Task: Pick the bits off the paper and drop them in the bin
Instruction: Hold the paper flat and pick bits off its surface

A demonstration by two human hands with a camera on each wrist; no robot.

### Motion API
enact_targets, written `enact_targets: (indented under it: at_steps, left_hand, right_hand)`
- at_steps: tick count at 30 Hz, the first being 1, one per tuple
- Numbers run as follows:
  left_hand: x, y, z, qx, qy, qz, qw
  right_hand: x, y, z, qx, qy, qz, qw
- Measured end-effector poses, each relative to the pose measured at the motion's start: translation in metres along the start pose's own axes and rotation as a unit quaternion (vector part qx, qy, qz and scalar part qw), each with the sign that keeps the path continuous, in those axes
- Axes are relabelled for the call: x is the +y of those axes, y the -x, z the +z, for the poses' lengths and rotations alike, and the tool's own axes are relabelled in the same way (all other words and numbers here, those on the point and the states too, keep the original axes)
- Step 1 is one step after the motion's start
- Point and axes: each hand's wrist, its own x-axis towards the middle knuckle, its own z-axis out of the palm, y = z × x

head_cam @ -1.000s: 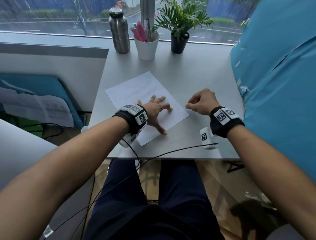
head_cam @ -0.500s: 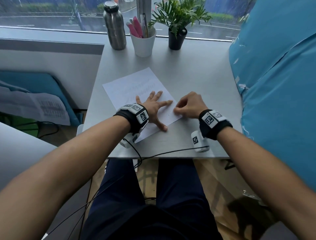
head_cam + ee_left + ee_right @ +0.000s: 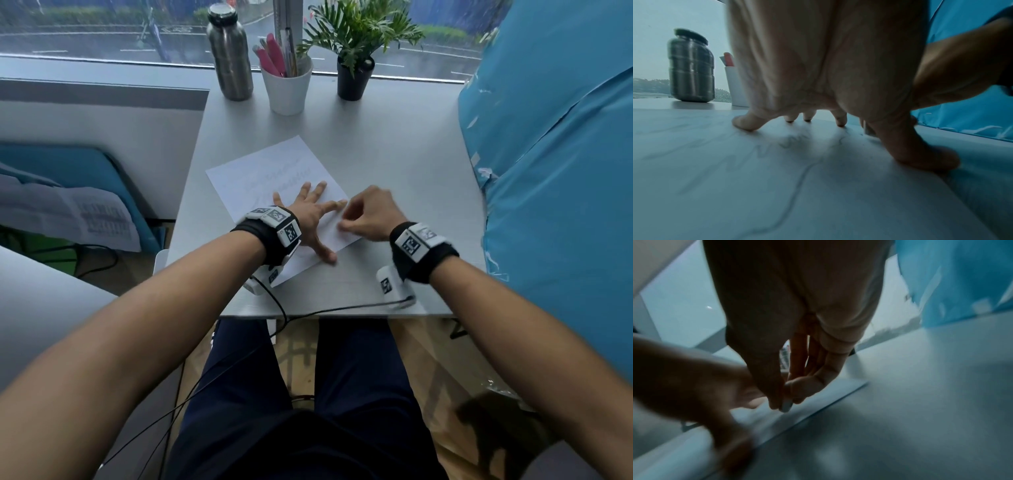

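Note:
A white sheet of paper (image 3: 274, 171) with faint pencil marks lies tilted on the grey table (image 3: 394, 154). My left hand (image 3: 308, 212) presses on its near half with fingers spread and straight; the left wrist view shows the fingertips (image 3: 745, 122) on the paper (image 3: 735, 178). My right hand (image 3: 346, 224) is over the sheet's right edge, next to the left index finger. In the right wrist view its thumb and fingers (image 3: 785, 400) pinch a small pale bit (image 3: 786, 406) just above the paper (image 3: 818, 402). No bin is in view.
At the table's far edge stand a steel bottle (image 3: 230, 51), a white pen cup (image 3: 287, 85) and a potted plant (image 3: 352, 68). A big blue cover (image 3: 555, 171) borders the table's right side. A black cable (image 3: 342, 310) runs along the near edge.
My right hand has moved left from the bare table onto the paper's right edge, beside the left index finger. The left hand has stayed pressed on the sheet.

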Motion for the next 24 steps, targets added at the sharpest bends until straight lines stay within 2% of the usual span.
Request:
enact_targets:
  at_steps: [1,3,6,8,11,13,16,18,24]
  left_hand:
    - [0.0,-0.001,0.0,0.0,-0.002,0.0,1.0]
    - [0.0,-0.001,0.001,0.0,-0.003,0.001,1.0]
    - [0.0,0.002,0.0,0.003,0.003,0.001,1.0]
    - [0.0,0.001,-0.001,0.002,0.001,0.001,1.0]
    - [0.0,0.0,0.0,-0.001,0.0,0.002,1.0]
    - [0.0,0.001,0.0,0.0,-0.002,0.003,1.0]
    - [0.0,0.003,-0.001,0.002,0.005,0.002,1.0]
    - [0.0,0.004,-0.001,0.0,0.002,0.003,1.0]
    - [-0.01,0.002,-0.001,0.016,-0.029,0.016,0.999]
  right_hand:
    - [-0.007,0.006,0.009,-0.026,-0.002,-0.019,0.999]
    - [-0.004,0.007,0.011,-0.029,-0.006,-0.012,1.0]
    - [0.017,-0.009,-0.017,0.042,0.014,0.052,0.998]
    - [0.021,-0.011,-0.024,0.067,0.02,0.059,0.996]
    - [0.0,0.004,-0.003,-0.002,-0.007,-0.002,1.0]
    - [0.001,0.007,0.004,-0.023,-0.007,-0.007,1.0]
    - [0.019,-0.01,-0.017,0.053,0.009,0.064,0.996]
    - [0.025,-0.017,-0.03,0.092,0.027,0.081,0.992]
    - [0.011,-0.016,-0.013,0.052,0.014,0.033,0.998]
